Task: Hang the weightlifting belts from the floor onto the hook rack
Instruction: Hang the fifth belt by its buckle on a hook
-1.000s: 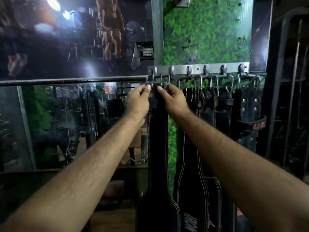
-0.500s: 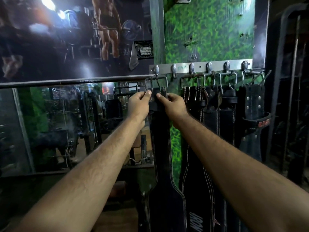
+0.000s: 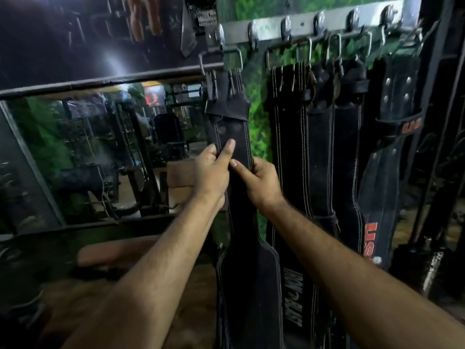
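Both our forearms reach up and forward; left hand pinches the left edge of the black belt, thumb up on its face, right hand grips the right edge. Belt hangs by its buckle from the leftmost hook of the hook rack, white stitching, widening lower; other belts hang right.

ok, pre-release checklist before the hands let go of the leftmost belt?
1. Buckle of the leftmost black leather belt over a hook on the steel hook rack: ok, metal loop sits on the leftmost hook.
2. Belt hanging straight: ok.
3. Left hand grip: holds the strap's left edge, thumb on its face; ok.
4. Right hand grip: holds the right edge; ok.
5. Clear of the neighbouring stitched black belt: ok, green wall shows between them.
6. Hook fully seated: cannot tell.
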Demonstrator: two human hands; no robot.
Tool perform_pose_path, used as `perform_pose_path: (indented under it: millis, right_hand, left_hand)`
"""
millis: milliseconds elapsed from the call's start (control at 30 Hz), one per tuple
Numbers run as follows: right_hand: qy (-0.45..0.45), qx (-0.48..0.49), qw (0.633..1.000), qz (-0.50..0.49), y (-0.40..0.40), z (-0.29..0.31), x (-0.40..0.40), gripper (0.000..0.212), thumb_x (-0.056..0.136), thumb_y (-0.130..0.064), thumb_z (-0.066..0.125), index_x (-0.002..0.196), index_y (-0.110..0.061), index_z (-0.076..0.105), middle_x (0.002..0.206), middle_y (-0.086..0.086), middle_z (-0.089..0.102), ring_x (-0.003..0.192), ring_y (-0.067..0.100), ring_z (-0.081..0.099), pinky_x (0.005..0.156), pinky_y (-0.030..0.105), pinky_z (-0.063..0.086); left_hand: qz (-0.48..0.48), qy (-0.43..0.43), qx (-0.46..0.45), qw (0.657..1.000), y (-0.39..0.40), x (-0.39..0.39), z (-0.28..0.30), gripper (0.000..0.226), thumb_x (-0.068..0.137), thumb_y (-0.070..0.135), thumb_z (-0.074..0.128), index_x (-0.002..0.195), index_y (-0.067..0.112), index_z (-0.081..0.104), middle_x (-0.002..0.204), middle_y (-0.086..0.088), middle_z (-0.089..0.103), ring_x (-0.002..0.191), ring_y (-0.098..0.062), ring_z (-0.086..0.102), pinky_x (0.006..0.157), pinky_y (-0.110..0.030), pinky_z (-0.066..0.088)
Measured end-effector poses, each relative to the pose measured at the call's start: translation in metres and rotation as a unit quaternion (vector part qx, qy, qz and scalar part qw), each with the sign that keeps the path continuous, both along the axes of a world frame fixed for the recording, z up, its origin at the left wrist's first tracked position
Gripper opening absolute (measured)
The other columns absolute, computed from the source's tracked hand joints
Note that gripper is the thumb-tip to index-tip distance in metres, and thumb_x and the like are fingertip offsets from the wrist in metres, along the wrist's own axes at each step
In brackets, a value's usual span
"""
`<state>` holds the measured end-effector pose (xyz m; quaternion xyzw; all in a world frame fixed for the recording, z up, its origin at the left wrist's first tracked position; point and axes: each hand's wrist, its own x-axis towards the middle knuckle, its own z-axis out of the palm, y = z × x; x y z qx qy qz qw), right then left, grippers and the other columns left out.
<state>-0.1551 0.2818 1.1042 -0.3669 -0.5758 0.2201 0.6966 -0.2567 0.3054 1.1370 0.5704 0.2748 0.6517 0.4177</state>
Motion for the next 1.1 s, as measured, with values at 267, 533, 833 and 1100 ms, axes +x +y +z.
perform_pose_path:
  millis: [267,533,833,1100]
  right_hand:
    - [-0.076,-0.135,0.988,0.021,-0.002,-0.143,0.010,0.020,0.084,-0.038,0.079,0.082,-0.019,0.076,0.076,-0.010,0.074,0.071,0.002,0.065,0.064,0.035,0.056]
    - [-0.025,-0.141,0.990,0.006,-0.002,-0.201,0.011,0.029,0.079,-0.021,0.086,0.100,-0.004,0.075,0.098,0.006,0.078,0.090,0.017,0.076,0.078,0.033,0.060]
    - [0.047,-0.222,0.973,0.041,-0.023,-0.289,0.014,0.027,0.080,-0.007,0.083,0.101,-0.020,0.073,0.101,-0.006,0.076,0.096,0.006,0.074,0.083,0.024,0.056]
    - [0.100,-0.281,0.954,0.035,-0.044,-0.397,0.015,0.029,0.075,-0.018,0.087,0.102,-0.019,0.075,0.106,0.004,0.077,0.102,0.021,0.074,0.091,0.038,0.059]
  left_hand:
    - [-0.034,0.096,-0.069,0.992,-0.003,-0.024,-0.153,0.046,0.085,0.033,0.073,0.090,-0.010,0.058,0.080,-0.017,0.062,0.072,-0.022,0.055,0.071,-0.039,0.047]
    - [0.088,0.172,-0.029,0.981,0.002,-0.053,-0.224,0.028,0.085,0.024,0.080,0.079,0.002,0.064,0.082,-0.011,0.072,0.079,-0.017,0.068,0.078,-0.043,0.060]
    - [0.025,0.112,-0.160,0.980,-0.022,-0.051,-0.319,0.029,0.080,0.008,0.081,0.107,0.013,0.071,0.098,0.012,0.076,0.097,-0.007,0.073,0.080,-0.020,0.055]
    - [-0.009,0.123,-0.236,0.964,-0.043,-0.047,-0.409,0.033,0.077,0.004,0.083,0.097,0.028,0.073,0.093,0.019,0.077,0.096,-0.004,0.073,0.081,-0.021,0.056]
